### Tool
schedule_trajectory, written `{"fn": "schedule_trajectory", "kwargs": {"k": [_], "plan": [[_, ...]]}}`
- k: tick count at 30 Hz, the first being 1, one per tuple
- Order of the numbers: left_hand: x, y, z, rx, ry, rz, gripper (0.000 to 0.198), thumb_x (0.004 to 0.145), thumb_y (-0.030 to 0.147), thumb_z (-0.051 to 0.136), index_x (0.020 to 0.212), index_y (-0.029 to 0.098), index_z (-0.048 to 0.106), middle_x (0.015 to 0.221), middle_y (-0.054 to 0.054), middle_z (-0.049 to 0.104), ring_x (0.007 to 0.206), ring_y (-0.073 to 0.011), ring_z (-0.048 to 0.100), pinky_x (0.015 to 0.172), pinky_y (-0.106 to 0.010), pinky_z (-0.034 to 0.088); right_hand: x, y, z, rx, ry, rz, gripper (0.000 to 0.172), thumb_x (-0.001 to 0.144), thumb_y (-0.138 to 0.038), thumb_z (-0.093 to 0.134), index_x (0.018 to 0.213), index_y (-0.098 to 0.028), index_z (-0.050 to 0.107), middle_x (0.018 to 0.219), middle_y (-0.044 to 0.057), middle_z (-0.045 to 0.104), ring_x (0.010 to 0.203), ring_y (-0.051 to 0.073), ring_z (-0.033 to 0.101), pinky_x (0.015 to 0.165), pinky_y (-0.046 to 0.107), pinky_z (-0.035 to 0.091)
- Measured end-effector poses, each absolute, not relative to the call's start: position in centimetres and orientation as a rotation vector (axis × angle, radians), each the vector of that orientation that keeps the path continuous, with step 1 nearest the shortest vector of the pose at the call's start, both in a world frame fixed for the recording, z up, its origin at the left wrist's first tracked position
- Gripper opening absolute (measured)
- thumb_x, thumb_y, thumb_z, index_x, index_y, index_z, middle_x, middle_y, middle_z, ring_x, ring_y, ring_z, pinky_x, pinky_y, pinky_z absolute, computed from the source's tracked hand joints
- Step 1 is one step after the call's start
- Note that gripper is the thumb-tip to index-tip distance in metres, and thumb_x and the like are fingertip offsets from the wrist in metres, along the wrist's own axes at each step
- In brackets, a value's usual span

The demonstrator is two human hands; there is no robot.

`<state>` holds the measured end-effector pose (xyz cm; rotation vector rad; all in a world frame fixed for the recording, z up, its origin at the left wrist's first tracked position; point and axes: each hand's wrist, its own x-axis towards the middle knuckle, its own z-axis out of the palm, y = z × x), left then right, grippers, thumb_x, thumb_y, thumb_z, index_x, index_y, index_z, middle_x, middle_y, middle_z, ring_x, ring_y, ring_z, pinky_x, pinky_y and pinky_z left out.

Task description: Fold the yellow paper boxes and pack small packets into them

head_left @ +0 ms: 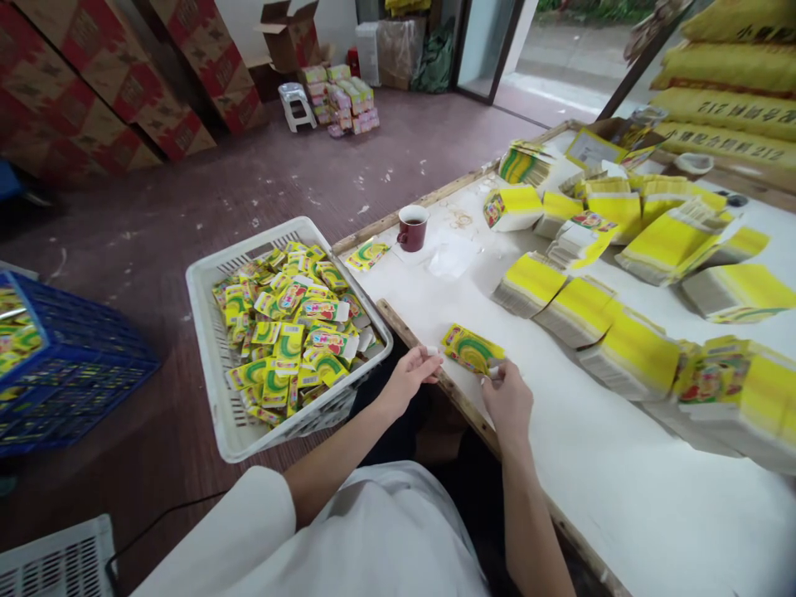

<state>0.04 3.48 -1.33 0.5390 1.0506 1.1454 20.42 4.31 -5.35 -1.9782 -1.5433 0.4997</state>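
Two bare hands work near the centre of my feed. The right hand (508, 402) pinches the near right end of a yellow carton (471, 348), which lies slanted over the white table (597, 464) just right of frame centre. The left hand (411, 377) sits at the table's wooden edge, fingers bent together just beside the carton's left end; I cannot tell whether they grip anything. Left of centre I have a white basket (210, 373) heaped with small yellow boxes (292, 332). Above the hands stands a mug (412, 230) of dark liquid; stacked cartons (634, 344) fill the right side.
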Motion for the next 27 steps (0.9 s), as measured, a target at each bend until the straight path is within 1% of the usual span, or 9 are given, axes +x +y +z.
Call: {"fn": "schedule_trajectory", "kwargs": {"k": [3, 5, 7, 11, 15, 18, 23, 25, 27], "plan": [[0.9, 2.7, -1.8, 0.556, 1.032, 1.100, 0.061, 0.058, 0.054, 0.091, 0.096, 0.014, 0.065, 0.089, -0.006, 0.069, 0.081, -0.0161, 0.066, 0.075, -0.030, 0.053, 20.4, 3.4, -4.0, -1.905, -1.457, 0.586, 0.023, 0.080, -0.044, 0.056, 0.087, -0.023, 0.048, 0.075, 0.003, 0.064, 0.065, 0.021, 0.060, 0.064, 0.034, 0.048], [1.6, 2.4, -1.5, 0.568, 0.976, 1.139, 0.068, 0.055, 0.057, 0.090, 0.102, 0.017, 0.063, 0.100, -0.007, 0.069, 0.094, -0.0201, 0.067, 0.087, -0.036, 0.053, 20.0, 2.5, -2.7, -1.741, -1.467, 0.715, 0.024, 0.082, -0.043, 0.057, 0.093, -0.023, 0.051, 0.086, 0.004, 0.068, 0.067, 0.019, 0.060, 0.065, 0.032, 0.050], [2.3, 2.4, -0.7, 0.580, 0.874, 1.186, 0.070, 0.058, 0.062, 0.086, 0.109, 0.019, 0.062, 0.109, -0.008, 0.069, 0.106, -0.0258, 0.065, 0.095, -0.041, 0.051, 19.1, 1.6, -1.5, -1.511, -1.551, 0.908, 0.019, 0.083, -0.038, 0.061, 0.093, -0.023, 0.054, 0.087, 0.003, 0.067, 0.065, 0.016, 0.057, 0.063, 0.030, 0.050], [3.4, 2.9, 0.9, 0.591, 0.765, 1.201, 0.065, 0.069, 0.074, 0.065, 0.102, 0.018, 0.064, 0.102, -0.013, 0.070, 0.108, -0.0339, 0.063, 0.090, -0.049, 0.051, 16.6, 0.1, -0.5, -1.251, -1.496, 1.186, 0.017, 0.083, -0.034, 0.066, 0.085, -0.023, 0.054, 0.074, -0.002, 0.056, 0.063, 0.014, 0.052, 0.059, 0.027, 0.048], [4.1, 3.0, 1.0, 0.605, 0.891, 1.288, 0.064, 0.072, 0.083, 0.050, 0.083, 0.020, 0.056, 0.089, -0.011, 0.065, 0.092, -0.0279, 0.063, 0.083, -0.045, 0.052, 14.8, -0.9, -0.8, -1.152, -1.215, 1.271, 0.022, 0.084, -0.038, 0.070, 0.088, -0.023, 0.053, 0.082, -0.001, 0.056, 0.074, 0.015, 0.057, 0.070, 0.029, 0.053], [4.3, 2.5, 0.8, 0.664, 1.006, 1.374, 0.063, 0.077, 0.084, 0.047, 0.079, 0.021, 0.049, 0.079, -0.005, 0.057, 0.079, -0.0202, 0.057, 0.079, -0.038, 0.051, 14.5, -1.1, -0.9, -1.087, -1.238, 1.384, 0.026, 0.084, -0.042, 0.071, 0.091, -0.024, 0.054, 0.084, -0.001, 0.057, 0.076, 0.015, 0.058, 0.072, 0.029, 0.053], [3.9, 2.3, 1.7, 0.777, 1.043, 1.355, 0.067, 0.060, 0.077, 0.075, 0.091, 0.023, 0.050, 0.083, 0.000, 0.056, 0.071, -0.0149, 0.052, 0.071, -0.031, 0.050, 16.0, -0.6, -0.8, -1.197, -1.211, 1.308, 0.043, 0.076, -0.045, 0.079, 0.103, -0.025, 0.053, 0.086, 0.000, 0.063, 0.074, 0.016, 0.060, 0.067, 0.029, 0.052], [3.9, 2.4, 1.9, 0.825, 1.012, 1.325, 0.068, 0.055, 0.069, 0.083, 0.094, 0.022, 0.054, 0.084, 0.000, 0.061, 0.075, -0.0158, 0.056, 0.074, -0.031, 0.051, 17.0, -0.5, -0.7, -1.254, -1.152, 1.245, 0.040, 0.077, -0.046, 0.078, 0.103, -0.023, 0.057, 0.085, 0.001, 0.066, 0.074, 0.017, 0.062, 0.066, 0.030, 0.053], [3.9, 2.7, 1.7, 0.839, 0.992, 1.308, 0.060, 0.058, 0.063, 0.085, 0.092, 0.021, 0.060, 0.083, 0.000, 0.065, 0.080, -0.0188, 0.061, 0.079, -0.034, 0.052, 17.9, -0.4, -0.5, -1.312, -1.114, 1.203, 0.033, 0.080, -0.047, 0.075, 0.097, -0.022, 0.061, 0.084, 0.002, 0.069, 0.072, 0.018, 0.064, 0.064, 0.031, 0.054]]}}
